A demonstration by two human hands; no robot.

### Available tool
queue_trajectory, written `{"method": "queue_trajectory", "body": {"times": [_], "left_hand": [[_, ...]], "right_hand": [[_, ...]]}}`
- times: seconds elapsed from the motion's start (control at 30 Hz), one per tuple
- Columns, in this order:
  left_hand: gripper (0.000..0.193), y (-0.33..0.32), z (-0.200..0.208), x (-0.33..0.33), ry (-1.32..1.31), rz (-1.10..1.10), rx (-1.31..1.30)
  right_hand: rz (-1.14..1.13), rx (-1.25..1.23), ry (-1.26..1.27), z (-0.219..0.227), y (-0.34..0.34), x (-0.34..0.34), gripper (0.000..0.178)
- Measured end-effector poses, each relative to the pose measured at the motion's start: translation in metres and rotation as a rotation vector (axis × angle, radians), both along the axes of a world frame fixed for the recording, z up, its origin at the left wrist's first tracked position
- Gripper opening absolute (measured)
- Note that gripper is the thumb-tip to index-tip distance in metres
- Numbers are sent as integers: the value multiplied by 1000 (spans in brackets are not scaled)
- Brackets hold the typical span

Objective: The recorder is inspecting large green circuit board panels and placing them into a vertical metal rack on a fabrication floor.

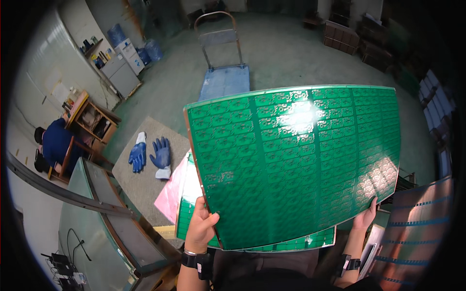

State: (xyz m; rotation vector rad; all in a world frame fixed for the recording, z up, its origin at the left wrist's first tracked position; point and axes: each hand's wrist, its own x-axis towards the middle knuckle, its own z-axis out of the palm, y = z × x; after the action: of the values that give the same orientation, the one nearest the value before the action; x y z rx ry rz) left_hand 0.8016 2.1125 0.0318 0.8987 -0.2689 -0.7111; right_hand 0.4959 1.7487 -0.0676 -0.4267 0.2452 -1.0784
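Basically, the green PCB panel is up in both hands, tilted, in front of the grey board's R edge and over a second green panel. L hand clamps its L edge nr the lower L corner, thumb on the face; R hand grips the bottom edge nr the lower R corner, fingers mostly hidden behind. Hands well apart.

Handling (est.): thin, prob. light for its size, fairly stiff but may flex mid-span w/ only the edges held. Glossy face looks slick, prob. scratches easily; corners look the likeliest to chip. Best hold: opp. edges, thumbs on the border strip, off the printed pattern. Blue-palmed gloves lie on the grey board, so bare skin may leave prints.
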Motion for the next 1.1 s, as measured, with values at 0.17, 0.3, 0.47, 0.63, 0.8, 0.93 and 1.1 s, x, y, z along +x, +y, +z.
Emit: {"method": "queue_trajectory", "body": {"times": [0.17,0.3,0.47,0.63,0.8,0.93,1.1], "left_hand": [[56,7,-9,3,5,63,9],[55,15,-16,6,-13,110,-21],[51,23,-23,14,-9,156,-43],[56,27,-22,17,-51,224,-36],[61,30,-26,23,-69,292,-43],[59,42,-45,33,-174,369,24],[53,67,-65,45,-426,519,380]], "right_hand": [[27,12,-27,1,3,2,39],[85,-2,-18,-1,4,0,40],[97,-26,68,1,8,0,41],[86,-63,183,17,19,7,46],[125,-91,230,38,32,18,52],[220,-97,258,51,40,24,56],[312,-125,386,62,47,29,58]]}}
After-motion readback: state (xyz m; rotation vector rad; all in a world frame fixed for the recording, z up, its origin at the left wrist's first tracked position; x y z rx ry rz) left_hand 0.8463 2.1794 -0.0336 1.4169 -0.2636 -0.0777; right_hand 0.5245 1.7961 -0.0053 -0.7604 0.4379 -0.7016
